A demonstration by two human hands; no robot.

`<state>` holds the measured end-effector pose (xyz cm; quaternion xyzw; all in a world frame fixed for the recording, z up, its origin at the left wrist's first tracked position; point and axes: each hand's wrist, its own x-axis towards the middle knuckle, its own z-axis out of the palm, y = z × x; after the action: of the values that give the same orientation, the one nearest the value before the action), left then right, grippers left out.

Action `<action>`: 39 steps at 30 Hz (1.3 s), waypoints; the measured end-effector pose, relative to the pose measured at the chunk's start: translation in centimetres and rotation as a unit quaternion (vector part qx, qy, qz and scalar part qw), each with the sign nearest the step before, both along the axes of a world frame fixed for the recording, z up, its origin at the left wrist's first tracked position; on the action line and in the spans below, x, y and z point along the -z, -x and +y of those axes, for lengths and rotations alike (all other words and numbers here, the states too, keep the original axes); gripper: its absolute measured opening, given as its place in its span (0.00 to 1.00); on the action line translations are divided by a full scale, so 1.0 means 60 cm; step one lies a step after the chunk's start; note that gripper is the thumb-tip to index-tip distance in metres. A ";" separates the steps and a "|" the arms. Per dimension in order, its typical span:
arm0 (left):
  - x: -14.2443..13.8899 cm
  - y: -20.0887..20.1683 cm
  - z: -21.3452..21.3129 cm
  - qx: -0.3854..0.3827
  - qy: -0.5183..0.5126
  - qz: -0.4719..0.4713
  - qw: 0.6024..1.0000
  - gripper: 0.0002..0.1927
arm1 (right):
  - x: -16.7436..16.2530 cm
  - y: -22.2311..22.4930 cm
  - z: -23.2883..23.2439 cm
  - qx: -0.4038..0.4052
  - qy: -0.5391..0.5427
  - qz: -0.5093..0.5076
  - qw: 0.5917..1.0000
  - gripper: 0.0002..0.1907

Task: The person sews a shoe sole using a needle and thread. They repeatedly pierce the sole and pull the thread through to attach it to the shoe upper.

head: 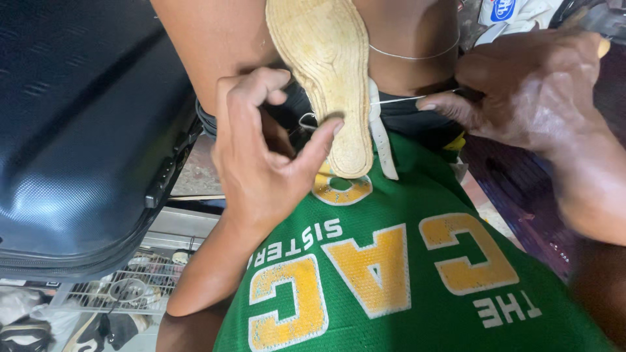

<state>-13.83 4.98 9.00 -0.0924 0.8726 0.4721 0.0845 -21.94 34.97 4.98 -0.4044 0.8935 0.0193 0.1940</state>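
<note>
A tan woven rope shoe sole (pixel 329 72) stands upright between my bare knees, its heel end resting against my green shirt with yellow letters (pixel 391 267). My left hand (pixel 261 156) presses its thumb on the sole's left edge, beside a small loop of thread. My right hand (pixel 528 91) pinches a taut white thread (pixel 394 100) that runs from the sole's right edge. A white strap (pixel 381 143) hangs along the sole's right side.
A dark blue hard-shell suitcase (pixel 78 124) fills the left side, close to my left knee. Below it a wire rack (pixel 143 280) holds small odds and ends. White packaging (pixel 515 16) lies at the top right, with a dark surface under my right arm.
</note>
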 end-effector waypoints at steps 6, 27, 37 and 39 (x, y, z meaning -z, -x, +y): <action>-0.022 0.032 0.018 0.193 0.017 0.070 0.979 0.20 | -0.014 0.004 -0.026 0.013 0.009 -0.053 0.998 0.29; 0.005 0.063 0.043 0.224 -0.011 0.090 0.970 0.14 | -0.012 0.004 -0.039 0.012 0.059 -0.037 0.997 0.27; 0.012 0.064 0.021 0.191 -0.115 0.033 0.974 0.03 | -0.014 0.002 -0.035 0.037 0.104 -0.083 0.990 0.24; 0.016 0.063 0.012 0.181 -0.156 0.009 0.971 0.04 | -0.008 0.001 -0.046 0.088 0.214 -0.159 0.960 0.19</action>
<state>-17.61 5.71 8.05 0.0857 0.7912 0.5801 0.1736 -22.03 32.21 5.47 -0.3542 0.8665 -0.2542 0.2433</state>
